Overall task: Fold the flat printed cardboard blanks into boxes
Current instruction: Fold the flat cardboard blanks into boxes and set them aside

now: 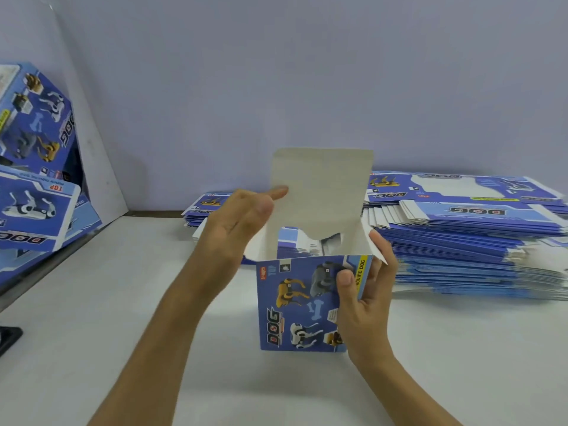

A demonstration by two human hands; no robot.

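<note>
The half-formed box (302, 302) stands upright on the tabletop (123, 318), long axis vertical, mouth up. Its tall lid flap (322, 186) rises from the far wall, just beyond the left hand (242, 216), whose straight fingers touch the flap's left edge. The right hand (365, 290) grips the box's near right corner, thumb on the printed front. The left hand is nearer the flap, so it likely folds it toward the person.

Both forearms reach forward and slightly inward, bare to the elbow. The left hand (242, 219) is raised higher, palm turned inward, fingers fairly straight and together, forefinger tip against the upright flap (322, 186). The right hand (365, 290) sits lower, thumb pressed on the box (301, 302) front, fingers wrapped behind its far corner.
</note>
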